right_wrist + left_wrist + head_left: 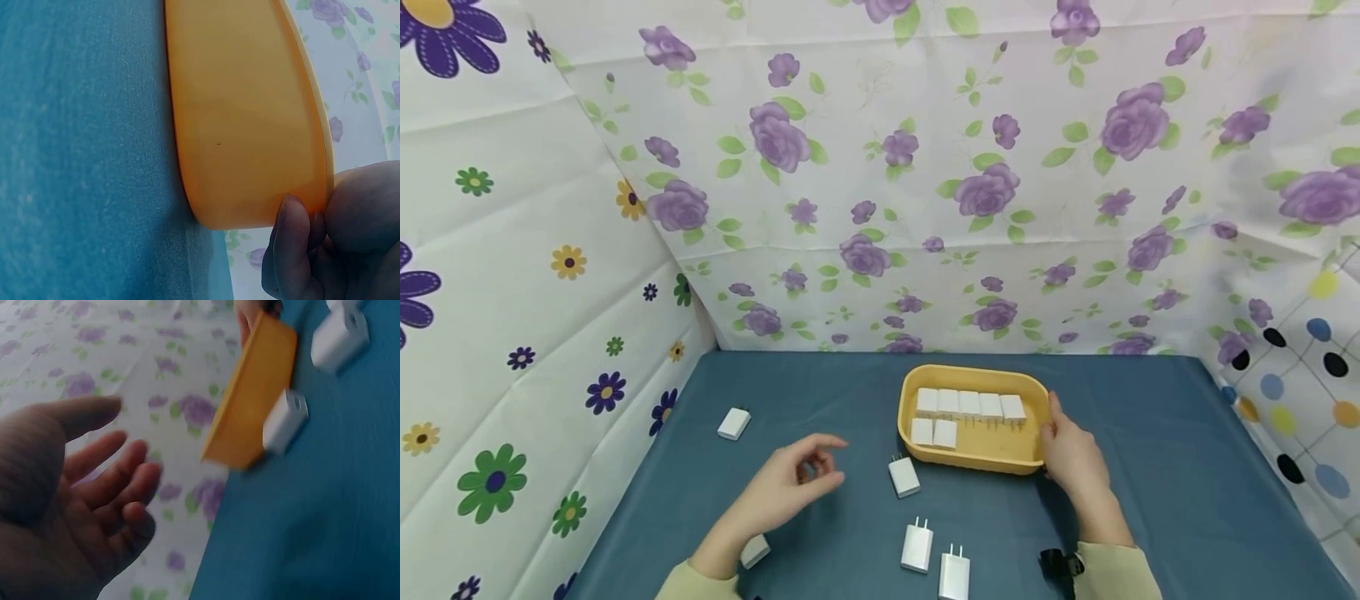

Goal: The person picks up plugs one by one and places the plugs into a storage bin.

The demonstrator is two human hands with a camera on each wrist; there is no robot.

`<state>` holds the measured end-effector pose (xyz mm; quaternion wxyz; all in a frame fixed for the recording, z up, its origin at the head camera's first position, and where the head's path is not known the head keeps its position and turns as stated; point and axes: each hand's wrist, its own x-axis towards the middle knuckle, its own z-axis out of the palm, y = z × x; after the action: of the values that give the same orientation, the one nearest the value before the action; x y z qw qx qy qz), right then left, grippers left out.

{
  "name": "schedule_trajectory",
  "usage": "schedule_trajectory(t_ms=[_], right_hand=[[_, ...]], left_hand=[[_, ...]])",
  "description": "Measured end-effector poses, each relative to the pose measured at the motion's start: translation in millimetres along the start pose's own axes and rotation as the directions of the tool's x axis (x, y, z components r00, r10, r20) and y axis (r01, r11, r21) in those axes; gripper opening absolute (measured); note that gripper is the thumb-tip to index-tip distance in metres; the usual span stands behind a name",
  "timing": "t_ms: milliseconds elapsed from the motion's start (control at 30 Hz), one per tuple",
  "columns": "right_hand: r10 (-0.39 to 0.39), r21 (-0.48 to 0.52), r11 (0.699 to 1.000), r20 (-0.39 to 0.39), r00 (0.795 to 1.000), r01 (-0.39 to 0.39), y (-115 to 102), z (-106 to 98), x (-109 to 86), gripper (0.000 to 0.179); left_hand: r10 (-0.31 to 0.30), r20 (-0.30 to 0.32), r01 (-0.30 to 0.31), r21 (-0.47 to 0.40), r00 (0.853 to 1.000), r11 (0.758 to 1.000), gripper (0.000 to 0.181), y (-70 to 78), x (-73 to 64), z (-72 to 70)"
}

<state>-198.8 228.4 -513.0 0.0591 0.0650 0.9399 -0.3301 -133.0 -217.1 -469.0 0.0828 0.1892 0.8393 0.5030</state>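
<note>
My right hand [1075, 454] grips the right end of a yellow plastic tray [985, 457], its thumb over the rim. The right wrist view shows fingertips [291, 231] against the tray's outer wall. White charger plugs [968, 405] stand in a row along the tray's back, and two more [934, 433] sit at its front left. Over the cloth left of the tray, my left hand [790, 483] holds nothing; its fingers are loosely bent and apart from the thumb. A loose white charger [904, 477] lies between that hand and the tray.
Two more chargers, one [917, 546] beside another [954, 575], lie in front of the tray with prongs pointing away. One charger [733, 423] lies at the far left; another [754, 551] is partly hidden by my left wrist. Flowered sheets [880, 183] enclose the blue-covered table [820, 379].
</note>
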Motion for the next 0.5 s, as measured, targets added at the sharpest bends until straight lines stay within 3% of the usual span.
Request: schedule_trajectory(t_ms=[167,367,500], right_hand=[[-0.002,-0.007,1.0,0.004,1.0,0.002,-1,0,-1.0,0.064],[0.003,-0.013,1.0,-0.001,1.0,-0.004,-1,-1,-0.8,0.064],[0.014,-0.013,1.0,0.003,1.0,-0.014,-2,-2,-0.3,0.063]], left_hand=[[0.023,0.119,-0.04,0.144,0.993,0.989,0.045,-20.7,-34.4,-24.7],[-0.077,0.168,0.031,0.265,0.983,0.964,0.052,-36.1,-57.6,-41.5],[-0.144,0.202,0.078,0.301,0.969,0.95,0.051,-43.2,-67.9,-46.5]])
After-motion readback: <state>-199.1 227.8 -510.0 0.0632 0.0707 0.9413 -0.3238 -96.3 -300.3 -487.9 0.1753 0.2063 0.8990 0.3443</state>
